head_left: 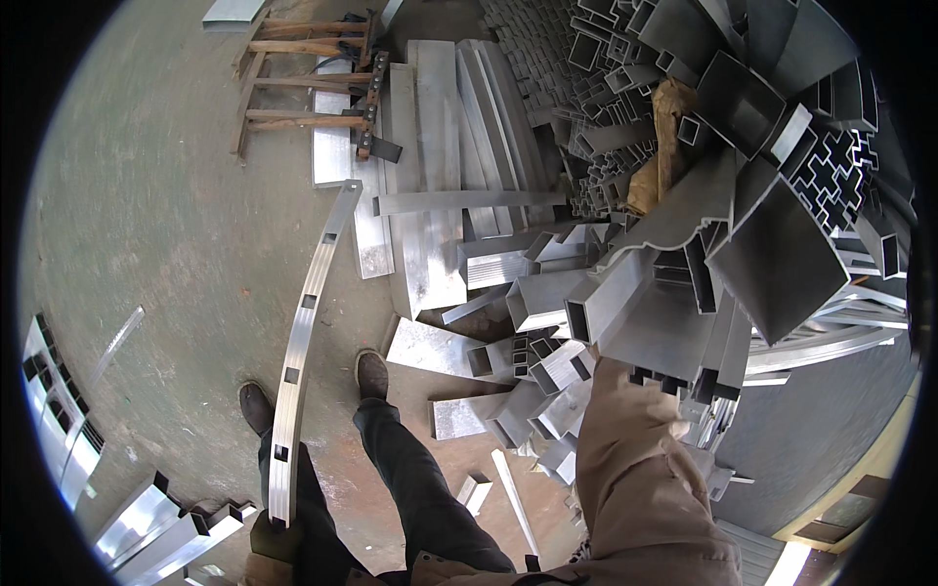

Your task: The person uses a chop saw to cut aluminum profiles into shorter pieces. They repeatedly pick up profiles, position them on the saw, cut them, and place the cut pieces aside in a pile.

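Observation:
A long aluminium tube [293,376] with several rectangular slots in one face rises from the lower left, its far end on the floor by the stacked bars. At its near end, my left hand [272,540], in a dark olive glove, is closed around it; the fingers are partly hidden. My right arm, in a tan sleeve [640,469], reaches forward into a heap of aluminium profiles at the right. The right hand is hidden among them, beneath a wide profile [650,322], so its grip does not show.
Long flat aluminium bars [430,166] lie beyond my feet, beside a wooden-and-metal rack [303,83]. Large square tubes [777,249] jut out on the right. Short offcuts [454,417] lie near my right boot [371,374]. More profiles [161,532] stand at the lower left.

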A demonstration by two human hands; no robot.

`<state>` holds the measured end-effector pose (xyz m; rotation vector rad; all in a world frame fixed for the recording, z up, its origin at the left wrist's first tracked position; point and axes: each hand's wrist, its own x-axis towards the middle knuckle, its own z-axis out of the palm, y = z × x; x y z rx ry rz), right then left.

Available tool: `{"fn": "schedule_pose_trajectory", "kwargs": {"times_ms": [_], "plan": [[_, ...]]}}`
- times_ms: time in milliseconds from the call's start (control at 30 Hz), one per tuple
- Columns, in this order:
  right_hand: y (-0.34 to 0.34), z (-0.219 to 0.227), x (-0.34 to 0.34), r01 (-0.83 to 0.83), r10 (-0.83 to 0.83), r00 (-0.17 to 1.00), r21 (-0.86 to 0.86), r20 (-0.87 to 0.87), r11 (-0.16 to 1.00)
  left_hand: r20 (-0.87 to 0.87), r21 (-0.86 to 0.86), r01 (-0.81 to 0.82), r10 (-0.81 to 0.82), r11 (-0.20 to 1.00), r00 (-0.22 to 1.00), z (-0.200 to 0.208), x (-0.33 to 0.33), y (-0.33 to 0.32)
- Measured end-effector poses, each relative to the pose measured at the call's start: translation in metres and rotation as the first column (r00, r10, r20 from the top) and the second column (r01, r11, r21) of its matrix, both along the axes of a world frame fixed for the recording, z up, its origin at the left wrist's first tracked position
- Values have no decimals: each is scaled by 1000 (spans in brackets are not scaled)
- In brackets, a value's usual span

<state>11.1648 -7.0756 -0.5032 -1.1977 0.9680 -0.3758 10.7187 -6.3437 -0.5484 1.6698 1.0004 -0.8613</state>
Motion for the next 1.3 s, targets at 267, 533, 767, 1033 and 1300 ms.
{"fn": "schedule_pose_trajectory", "kwargs": {"times_ms": [267,533,767,1033,1300], "plan": [[42,1,2,28,-27,999,17,-22,999,-133,34,242,-235,970,963,-37,-28,26],[187,-1,-25,-83,87,986,31,-141,996,-180,64,265,-250,962,951,13,7,49],[548,62,-278,-161,323,840,368,-436,916,-200,25,98,-91,995,976,81,-10,113],[614,162,-352,-467,634,722,482,-275,741,-243,84,-95,113,992,963,167,-36,230],[577,128,-344,-630,814,567,567,-130,530,-32,105,-306,311,946,950,242,-29,189]]}}
